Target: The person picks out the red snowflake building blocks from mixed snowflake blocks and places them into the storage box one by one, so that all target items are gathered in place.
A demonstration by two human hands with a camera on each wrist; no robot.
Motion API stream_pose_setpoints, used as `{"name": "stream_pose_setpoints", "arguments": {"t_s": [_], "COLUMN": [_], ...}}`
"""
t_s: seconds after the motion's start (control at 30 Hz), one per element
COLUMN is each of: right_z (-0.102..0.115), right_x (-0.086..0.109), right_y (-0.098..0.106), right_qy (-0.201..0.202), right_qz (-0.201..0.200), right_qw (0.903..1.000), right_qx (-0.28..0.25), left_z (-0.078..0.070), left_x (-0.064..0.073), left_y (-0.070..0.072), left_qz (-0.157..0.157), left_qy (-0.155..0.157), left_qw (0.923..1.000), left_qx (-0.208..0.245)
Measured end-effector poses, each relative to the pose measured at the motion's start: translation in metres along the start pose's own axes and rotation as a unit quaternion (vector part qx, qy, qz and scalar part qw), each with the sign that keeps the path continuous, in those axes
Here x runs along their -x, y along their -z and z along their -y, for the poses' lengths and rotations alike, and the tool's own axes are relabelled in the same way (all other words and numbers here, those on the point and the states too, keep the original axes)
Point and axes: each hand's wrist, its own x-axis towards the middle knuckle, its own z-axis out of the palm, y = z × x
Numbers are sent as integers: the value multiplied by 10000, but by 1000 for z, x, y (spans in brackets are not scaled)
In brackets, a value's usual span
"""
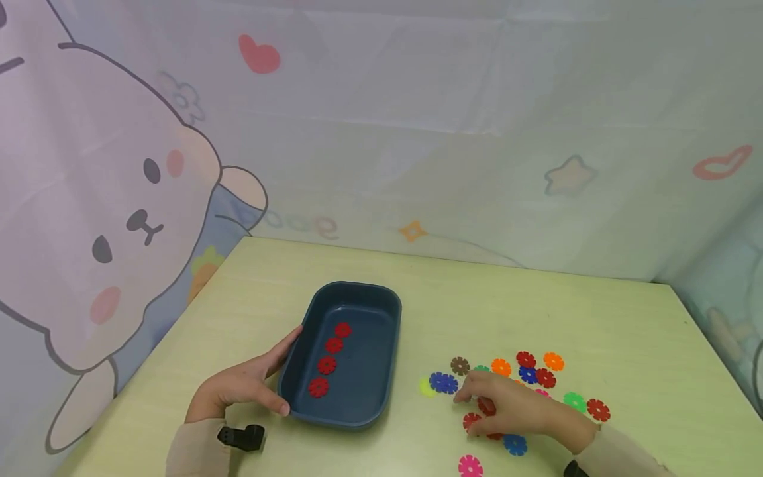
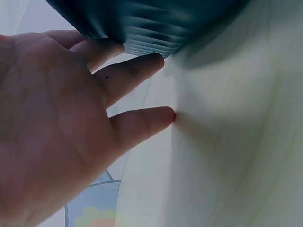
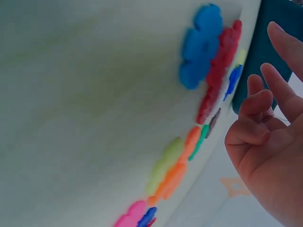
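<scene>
A dark blue tray (image 1: 369, 358) stands left of centre on the table, with several red notched plastic discs (image 1: 326, 365) in a row inside. My left hand (image 1: 241, 384) is spread along the tray's left side, its thumb by the near left corner. In the left wrist view the fingers (image 2: 135, 73) are fairly straight against the tray's outer wall. My right hand (image 1: 518, 405) hovers over a scatter of discs, its fingers loosely bent and holding nothing. Red discs (image 1: 471, 422) show below its thumb and fingers. A blue disc (image 1: 515, 444) lies just nearer.
Around the right hand lie dark blue discs (image 1: 443, 382), a brown disc (image 1: 460, 366), orange discs (image 1: 554, 361), a green disc (image 1: 575, 401) and a pink disc (image 1: 470, 466). A printed cloth (image 1: 417, 132) hangs behind the table's (image 1: 250, 291) far edge.
</scene>
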Motion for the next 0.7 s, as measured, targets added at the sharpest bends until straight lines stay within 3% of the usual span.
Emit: {"name": "stream_pose_setpoints", "arguments": {"t_s": [0.3, 0.7], "right_z": [-3, -10], "right_x": [8, 6], "right_y": [-6, -7], "right_qy": [27, 85], "right_qz": [-80, -51], "right_qw": [9986, 9975], "right_qx": [527, 696], "left_z": [-1, -2], "left_x": [2, -1], "left_y": [1, -1], "left_qz": [12, 7], "left_qy": [-14, 61], "left_qw": [10000, 10000], "left_qx": [18, -19]}}
